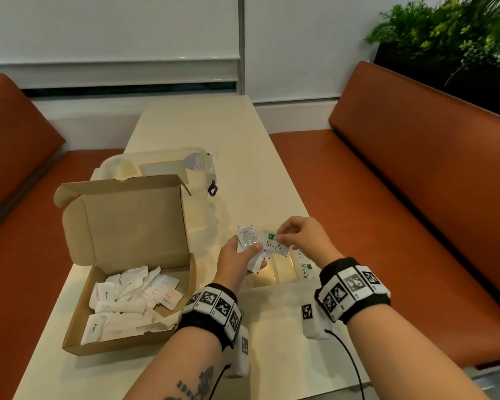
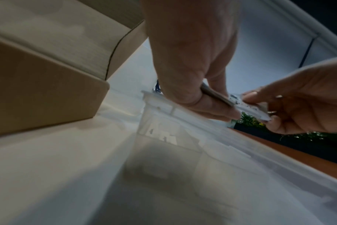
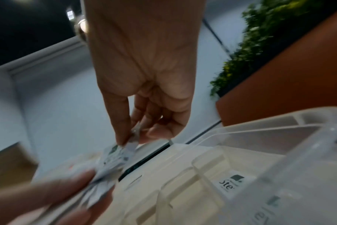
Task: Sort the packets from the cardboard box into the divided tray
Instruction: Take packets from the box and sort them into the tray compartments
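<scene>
Left hand [image 1: 237,256] is gripping fanned packets [image 1: 247,241]; right hand [image 1: 303,236] is pinching the Stevia packet [image 1: 273,245], blurring in wrist views, hiding the divided tray [image 1: 283,269].

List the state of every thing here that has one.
Cardboard box: lid open, packets inside.
Divided tray: uncovered, Stevia packets in one compartment.
Left hand: grips a fan of packets.
Right hand: pinches the Stevia packet.
Clear container: lid on.
</scene>
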Demonstrator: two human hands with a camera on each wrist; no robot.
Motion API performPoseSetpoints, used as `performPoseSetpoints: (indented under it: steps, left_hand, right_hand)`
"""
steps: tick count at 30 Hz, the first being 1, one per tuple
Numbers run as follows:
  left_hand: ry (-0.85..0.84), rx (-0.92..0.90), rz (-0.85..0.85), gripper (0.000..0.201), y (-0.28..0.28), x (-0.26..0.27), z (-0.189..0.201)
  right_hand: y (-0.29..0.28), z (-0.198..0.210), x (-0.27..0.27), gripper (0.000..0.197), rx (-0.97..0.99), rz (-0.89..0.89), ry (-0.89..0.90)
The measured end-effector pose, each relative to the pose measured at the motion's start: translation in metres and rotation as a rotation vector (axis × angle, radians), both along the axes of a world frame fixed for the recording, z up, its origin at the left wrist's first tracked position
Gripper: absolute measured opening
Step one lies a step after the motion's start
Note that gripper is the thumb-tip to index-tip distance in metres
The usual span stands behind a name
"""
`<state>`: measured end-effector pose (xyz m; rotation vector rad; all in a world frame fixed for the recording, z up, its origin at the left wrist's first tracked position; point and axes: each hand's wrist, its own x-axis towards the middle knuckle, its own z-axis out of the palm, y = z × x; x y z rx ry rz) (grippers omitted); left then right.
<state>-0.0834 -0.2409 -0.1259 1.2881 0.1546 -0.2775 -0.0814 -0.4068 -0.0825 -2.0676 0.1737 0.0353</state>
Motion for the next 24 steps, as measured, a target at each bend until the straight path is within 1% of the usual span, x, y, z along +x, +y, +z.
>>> performPoseSetpoints:
  steps: [2, 3, 5, 6, 10, 15, 20, 22, 24]
  left_hand:
    - [0.011, 0.004, 0.043, 0.016, 0.003, 0.0, -0.003]
    - [0.015, 0.003, 0.055, 0.016, 0.004, -0.001, -0.004]
    - [0.016, 0.0, 0.058, 0.017, 0.007, -0.002, -0.005]
    - [0.014, 0.002, 0.053, 0.017, 0.008, -0.002, -0.005]
    - [0.009, 0.013, 0.04, 0.02, 0.007, -0.003, -0.004]
    - [0.014, 0.022, 0.035, 0.028, 0.007, -0.002, -0.006]
    - [0.021, 0.006, 0.03, 0.03, 0.007, -0.002, -0.006]
    - [0.024, 0.009, 0.026, 0.031, 0.007, -0.002, -0.006]
    - [0.026, 0.014, 0.02, 0.031, 0.007, -0.002, -0.005]
  right_hand:
    - [-0.013, -0.002, -0.001, 0.011, 0.047, -0.099, -0.005]
    - [-0.02, -0.004, -0.001, 0.014, 0.024, -0.158, -0.017]
    - [-0.032, -0.012, -0.001, 0.019, -0.122, -0.24, -0.024]
    - [-0.035, -0.016, -0.001, 0.022, -0.196, -0.249, -0.01]
    - [-0.027, -0.033, 0.005, 0.024, -0.408, -0.147, 0.098]
    - [-0.019, -0.047, 0.013, 0.028, -0.657, -0.048, 0.153]
    - [-0.018, -0.054, 0.013, 0.026, -0.813, -0.01, 0.159]
    - [-0.017, -0.055, 0.013, 0.026, -0.837, 0.002, 0.145]
    - [-0.016, -0.055, 0.011, 0.026, -0.844, 0.033, 0.171]
